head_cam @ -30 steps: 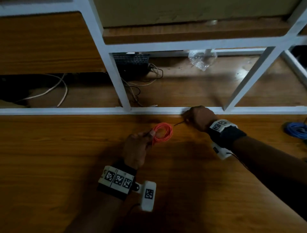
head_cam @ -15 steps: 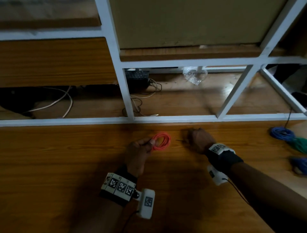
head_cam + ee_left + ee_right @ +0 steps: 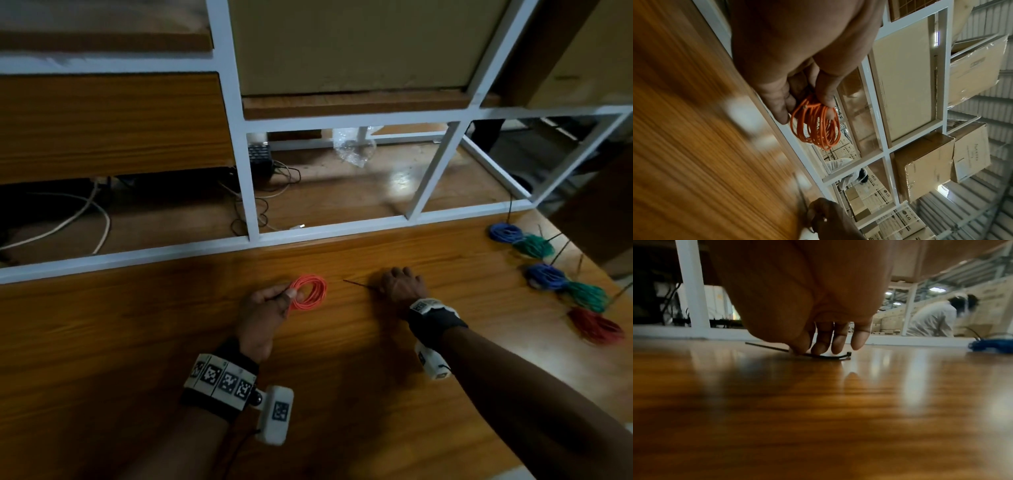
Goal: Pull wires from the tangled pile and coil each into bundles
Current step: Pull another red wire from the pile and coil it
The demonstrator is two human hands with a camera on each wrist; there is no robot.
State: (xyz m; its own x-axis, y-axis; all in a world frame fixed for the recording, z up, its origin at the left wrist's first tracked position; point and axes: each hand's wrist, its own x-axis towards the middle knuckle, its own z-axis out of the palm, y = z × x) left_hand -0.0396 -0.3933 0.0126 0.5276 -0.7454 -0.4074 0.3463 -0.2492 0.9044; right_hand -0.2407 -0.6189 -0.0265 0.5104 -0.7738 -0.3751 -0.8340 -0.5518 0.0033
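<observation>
My left hand [image 3: 270,305] pinches a small orange wire coil [image 3: 308,293] between thumb and fingers, just above the wooden table [image 3: 137,342]. In the left wrist view the orange coil [image 3: 816,125] hangs from my fingertips [image 3: 825,97]. To its right my right hand [image 3: 400,286] is down on the table, thumb and forefinger closing on a thin black cable tie [image 3: 358,284]. The right wrist view shows the cable tie [image 3: 818,355] lying on the wood, pinched near its middle by my fingertips [image 3: 818,348].
Finished coils lie at the table's right edge: blue [image 3: 505,233], green [image 3: 534,246], blue [image 3: 546,275], green [image 3: 585,296] and red [image 3: 596,327], with loose black ties among them. A white metal frame [image 3: 250,192] borders the table's far side. Behind it a person in white [image 3: 931,319] bends over.
My right hand has drawn back from the white frame toward me, dragging the black cable tie along the table. The left hand keeps holding the orange coil; my head turned right, showing more finished coils.
</observation>
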